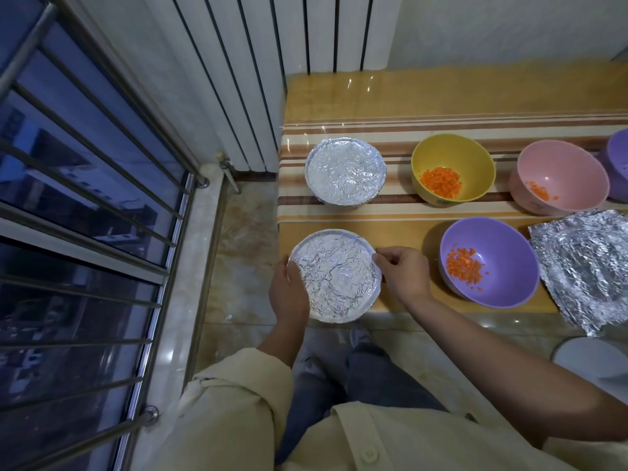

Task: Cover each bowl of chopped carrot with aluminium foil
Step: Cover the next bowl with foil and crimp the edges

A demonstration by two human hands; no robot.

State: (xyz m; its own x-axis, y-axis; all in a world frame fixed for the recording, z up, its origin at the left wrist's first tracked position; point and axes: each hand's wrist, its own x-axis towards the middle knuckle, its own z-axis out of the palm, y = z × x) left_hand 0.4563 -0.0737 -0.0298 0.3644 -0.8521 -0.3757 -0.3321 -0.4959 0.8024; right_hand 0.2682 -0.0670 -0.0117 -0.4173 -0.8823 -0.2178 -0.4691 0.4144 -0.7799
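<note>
- My left hand [289, 290] grips the near bowl [334, 275] at its nine o'clock side. The fingers are curled round the wall and the thumb lies on the foil edge.
- This near bowl stands at the front left corner of the table [373, 96]. Foil is stretched over its mouth and folded down all round the rim, so I judge that I am finishing this cover.
- At twelve o'clock from it stands the far bowl [345, 171], already sealed in foil.
- My right hand [404, 273] is at the two o'clock edge of the near bowl, with the fingertips bent and pinching the foil against the rim.
- At two o'clock, farther back, the yellow bowl [441, 147] is open and shows chopped carrot.
- At three o'clock, just beside my right hand, the purple bowl [503, 246] also holds carrot with no cover.
- The pink bowl [560, 164] behind it is the same.
- The foil sheets [584, 260] lie at three o'clock, past the purple bowl.
- Next, I think, both hands must let go. The right one reaches for one sheet, which crumples easily, and lays it centred over the purple bowl.
</note>
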